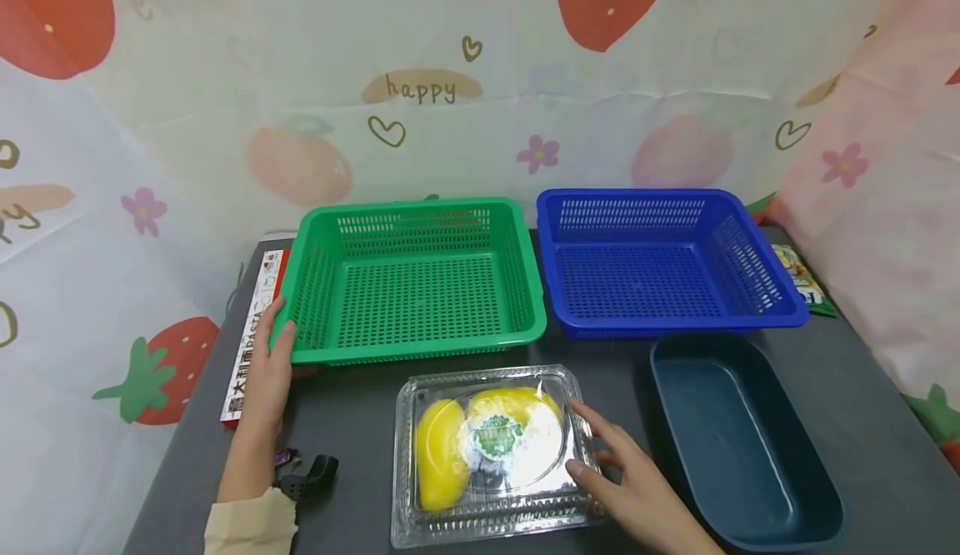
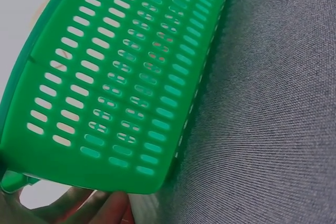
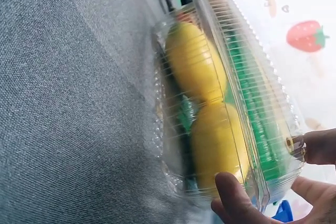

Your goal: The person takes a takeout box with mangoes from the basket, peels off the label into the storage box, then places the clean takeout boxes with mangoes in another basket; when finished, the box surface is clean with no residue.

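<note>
In the head view a clear plastic clamshell box (image 1: 491,526) lies at the front middle of the table. Two yellow mango-shaped fruits (image 1: 441,455) are inside, under a lid with a green and white sticker. My right hand (image 1: 626,476) holds the box at its right side. In the right wrist view the thumb (image 3: 233,195) presses the side wall while other fingers lie at the lid. At the left end of the green basket (image 1: 416,351), my left hand (image 1: 270,372) grips the rim. Its fingertips (image 2: 113,208) show under the basket's end in the left wrist view.
A blue basket (image 1: 675,322) stands right of the green one. Before it is a dark teal basin (image 1: 742,447), beside my right hand. A pasta box (image 1: 255,330) lies along the left edge. A green snack bag (image 1: 806,280) sits behind the blue basket's right side.
</note>
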`<state>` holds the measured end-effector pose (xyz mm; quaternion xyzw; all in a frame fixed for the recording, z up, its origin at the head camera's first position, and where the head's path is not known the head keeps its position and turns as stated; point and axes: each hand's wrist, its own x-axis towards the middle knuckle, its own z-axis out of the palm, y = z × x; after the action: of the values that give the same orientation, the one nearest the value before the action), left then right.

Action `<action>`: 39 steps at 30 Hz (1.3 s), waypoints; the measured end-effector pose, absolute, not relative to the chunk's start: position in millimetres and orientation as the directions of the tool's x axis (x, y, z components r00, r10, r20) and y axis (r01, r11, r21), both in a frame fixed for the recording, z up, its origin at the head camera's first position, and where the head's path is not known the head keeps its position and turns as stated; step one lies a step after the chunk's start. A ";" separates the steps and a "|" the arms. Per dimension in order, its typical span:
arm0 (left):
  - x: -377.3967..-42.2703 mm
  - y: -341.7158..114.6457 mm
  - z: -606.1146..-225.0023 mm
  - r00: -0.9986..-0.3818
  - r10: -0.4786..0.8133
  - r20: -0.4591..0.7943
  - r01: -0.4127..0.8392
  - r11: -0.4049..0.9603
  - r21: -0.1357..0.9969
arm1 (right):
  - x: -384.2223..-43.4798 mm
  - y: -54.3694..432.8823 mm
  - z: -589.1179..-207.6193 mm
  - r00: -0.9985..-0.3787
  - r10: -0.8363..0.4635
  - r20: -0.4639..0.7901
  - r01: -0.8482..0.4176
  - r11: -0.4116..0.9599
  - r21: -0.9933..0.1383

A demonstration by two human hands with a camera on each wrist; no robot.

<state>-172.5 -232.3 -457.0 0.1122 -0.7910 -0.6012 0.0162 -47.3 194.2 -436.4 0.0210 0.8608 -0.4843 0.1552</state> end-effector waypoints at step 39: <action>-7.0 -101.1 -459.0 -0.983 -0.002 -0.182 -0.146 0.601 0.786 | -45.6 184.3 -438.3 -0.935 -0.086 -0.344 0.238 0.569 -0.787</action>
<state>-7.0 -101.1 -459.0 0.0416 -0.8910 -0.4447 -0.0813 -45.6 184.3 -438.3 0.0438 0.8683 -0.4621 0.1749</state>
